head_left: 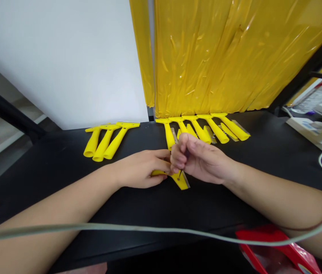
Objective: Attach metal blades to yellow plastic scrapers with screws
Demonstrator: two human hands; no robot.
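A yellow scraper [181, 183] with a thin metal blade along its right edge lies on the black shelf, its handle mostly covered by my left hand [144, 167]. The fingers of that hand are wrapped round the handle. My right hand [201, 158] is closed just above the scraper's head. From its fingers a thin dark screwdriver shaft [180, 175] points down and meets a screw in the head. The screwdriver's grip is hidden inside the fingers. Behind my right hand, several more yellow scrapers [215, 129] lie in a row, some with metal blades beside them.
Three yellow scrapers [108, 142] lie together at the left, by a white panel [64, 57]. Yellow plastic sheeting [220, 57] rises behind the shelf [138, 213]. A pale cable [138, 228] crosses in front of my arms. White power strips [312, 133] stand at right, a red bag [263, 243] below.
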